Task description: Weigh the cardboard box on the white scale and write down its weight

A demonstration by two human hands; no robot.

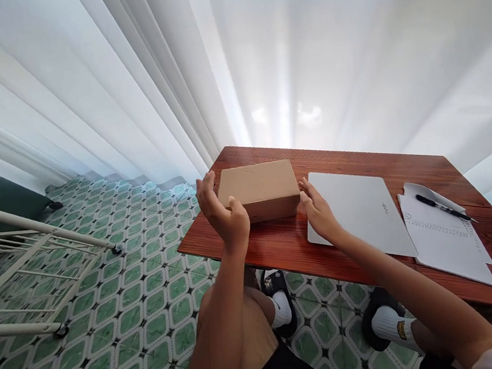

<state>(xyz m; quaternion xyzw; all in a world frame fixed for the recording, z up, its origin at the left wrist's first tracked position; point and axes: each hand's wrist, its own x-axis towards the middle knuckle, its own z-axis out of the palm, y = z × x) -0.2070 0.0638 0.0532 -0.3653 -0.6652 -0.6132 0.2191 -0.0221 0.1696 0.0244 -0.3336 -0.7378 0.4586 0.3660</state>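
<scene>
A closed brown cardboard box (259, 184) lies flat on the reddish wooden table (273, 245), near its left end. My left hand (224, 210) is at the box's left front corner, fingers raised and apart, the thumb close to the front edge. At the right side of the box is my right hand (318, 209), its fingers stretched out and the fingertips by the box's right end. Whether either hand presses on the cardboard I cannot tell. Just right of the box rests a closed silver laptop (357, 211), partly under my right hand and forearm.
Printed papers (444, 235) with a black pen (444, 207) on top lie right of the laptop. White curtains (326, 72) hang behind the table. A white metal rack on casters (43, 244) stands on the green tiled floor (152, 298) at left.
</scene>
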